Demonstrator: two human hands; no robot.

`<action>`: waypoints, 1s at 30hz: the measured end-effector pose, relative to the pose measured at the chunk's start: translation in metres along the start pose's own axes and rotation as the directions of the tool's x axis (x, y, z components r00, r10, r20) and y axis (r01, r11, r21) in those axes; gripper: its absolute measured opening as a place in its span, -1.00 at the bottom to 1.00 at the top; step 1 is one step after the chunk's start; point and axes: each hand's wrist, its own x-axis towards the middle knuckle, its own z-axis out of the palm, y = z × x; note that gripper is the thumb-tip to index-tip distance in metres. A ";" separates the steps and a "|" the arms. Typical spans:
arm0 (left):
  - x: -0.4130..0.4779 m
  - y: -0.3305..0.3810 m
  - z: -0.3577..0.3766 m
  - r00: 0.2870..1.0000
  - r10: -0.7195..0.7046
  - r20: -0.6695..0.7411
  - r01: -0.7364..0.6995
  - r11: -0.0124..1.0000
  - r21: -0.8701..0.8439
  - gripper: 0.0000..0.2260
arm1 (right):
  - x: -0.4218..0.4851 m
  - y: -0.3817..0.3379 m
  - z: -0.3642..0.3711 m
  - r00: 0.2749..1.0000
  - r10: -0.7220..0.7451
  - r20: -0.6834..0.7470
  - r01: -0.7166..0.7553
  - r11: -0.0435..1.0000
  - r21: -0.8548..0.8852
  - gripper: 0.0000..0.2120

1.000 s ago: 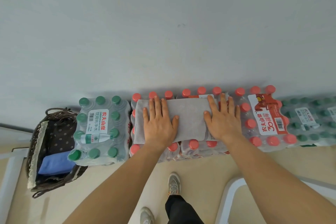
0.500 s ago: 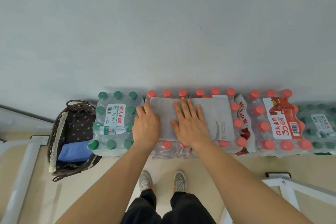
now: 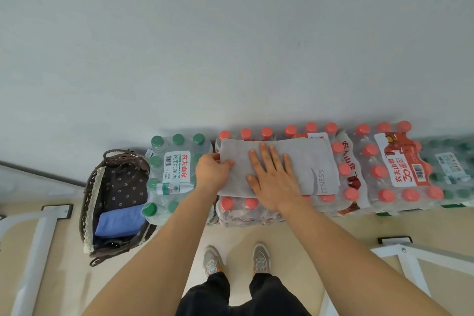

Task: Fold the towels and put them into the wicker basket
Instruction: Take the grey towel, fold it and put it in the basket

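A grey folded towel (image 3: pixel 307 161) lies flat on top of shrink-wrapped packs of red-capped bottles (image 3: pixel 359 169). My left hand (image 3: pixel 211 173) grips the towel's left edge, thumb on top and fingers curled under. My right hand (image 3: pixel 273 178) rests flat on the towel's middle, fingers spread. The dark wicker basket (image 3: pixel 88 202) stands on the floor at the left, lined with dotted brown fabric. A folded blue towel (image 3: pixel 119 220) lies inside it.
A pack of green-capped bottles (image 3: pixel 174 174) sits between the basket and the red-capped packs. More green-capped bottles (image 3: pixel 451 167) are at the far right. White metal frames (image 3: pixel 38 233) stand at both lower corners. A grey wall rises behind. My feet are below.
My right hand slid from the towel's right end to its middle. My left hand moved to the left edge and closed on it. The view shifted, moving everything rightward in frame.
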 end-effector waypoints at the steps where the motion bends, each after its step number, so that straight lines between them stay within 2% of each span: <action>1: 0.003 -0.001 -0.007 0.999 -0.032 0.028 0.034 0.997 -0.064 -0.79 | 0.000 -0.003 -0.001 1.000 -0.013 0.011 0.013 1.000 0.006 -0.30; 4: 0.006 -0.003 -0.028 0.990 -0.113 0.081 0.131 0.956 -0.262 -0.88 | 0.001 -0.015 -0.005 0.997 -0.066 0.046 0.066 0.998 0.013 -0.34; 6: 0.007 -0.004 -0.039 0.988 -0.126 0.090 0.148 0.935 -0.321 -0.95 | 0.003 -0.024 -0.009 0.990 -0.114 0.081 0.111 0.993 0.036 -0.35; 8: 0.008 -0.007 -0.045 0.995 -0.083 0.052 0.095 0.955 -0.280 -0.93 | 0.005 -0.029 -0.013 0.981 -0.159 0.111 0.154 0.987 0.051 -0.33; 11: 0.007 -0.011 -0.055 0.997 -0.012 -0.076 0.004 0.994 -0.113 -0.81 | 0.010 -0.031 -0.020 0.972 -0.201 0.122 0.195 0.979 0.059 -0.31; 13: 0.006 -0.014 -0.065 0.990 0.025 -0.140 -0.029 0.999 -0.022 -0.79 | 0.012 -0.026 -0.025 0.974 -0.198 0.111 0.195 0.980 0.040 -0.28; 17: 0.005 -0.020 -0.092 0.979 0.049 -0.198 -0.039 0.998 0.050 -0.80 | 0.016 -0.018 -0.026 0.980 -0.151 0.132 0.149 0.988 0.028 -0.23; 23: 0.002 -0.021 -0.109 0.968 0.041 -0.249 -0.040 0.999 0.010 -0.77 | 0.022 -0.040 -0.016 0.977 -0.168 0.132 0.168 0.986 0.010 -0.17; 27: 0.004 -0.009 -0.118 0.964 0.046 -0.263 -0.068 0.995 -0.077 -0.82 | 0.023 -0.053 -0.006 0.986 -0.150 0.077 0.152 0.988 -0.016 -0.17; 30: 0.007 0.004 -0.120 0.966 0.082 -0.247 -0.105 0.991 -0.079 -0.85 | 0.025 -0.062 0.000 0.992 -0.122 0.021 0.123 0.992 -0.036 -0.16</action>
